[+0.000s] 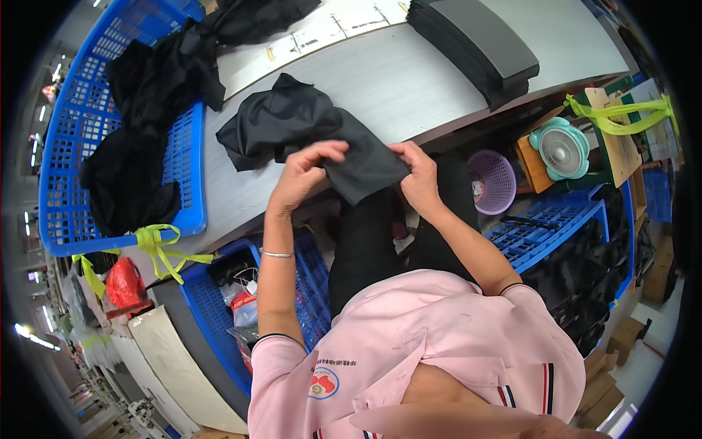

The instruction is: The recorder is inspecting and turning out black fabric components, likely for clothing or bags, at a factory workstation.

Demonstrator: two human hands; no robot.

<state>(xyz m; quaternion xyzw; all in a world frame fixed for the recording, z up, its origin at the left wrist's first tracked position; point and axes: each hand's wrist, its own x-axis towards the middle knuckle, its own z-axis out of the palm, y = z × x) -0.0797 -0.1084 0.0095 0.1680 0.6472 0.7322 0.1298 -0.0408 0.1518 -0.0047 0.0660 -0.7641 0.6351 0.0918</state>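
Observation:
A crumpled piece of black fabric lies on the grey table, with one flat end pulled toward me. My left hand pinches that end at its left edge. My right hand grips the same end at its right edge, so the cloth is stretched between both hands just over the table's front edge. A thin silver bracelet circles my left wrist. I wear a pink shirt and black trousers.
A blue plastic crate with more black fabric stands on the table's left. A stack of flat black pieces lies at the far right. Under the table are another blue crate, a purple basket, a small teal fan and a blue tray.

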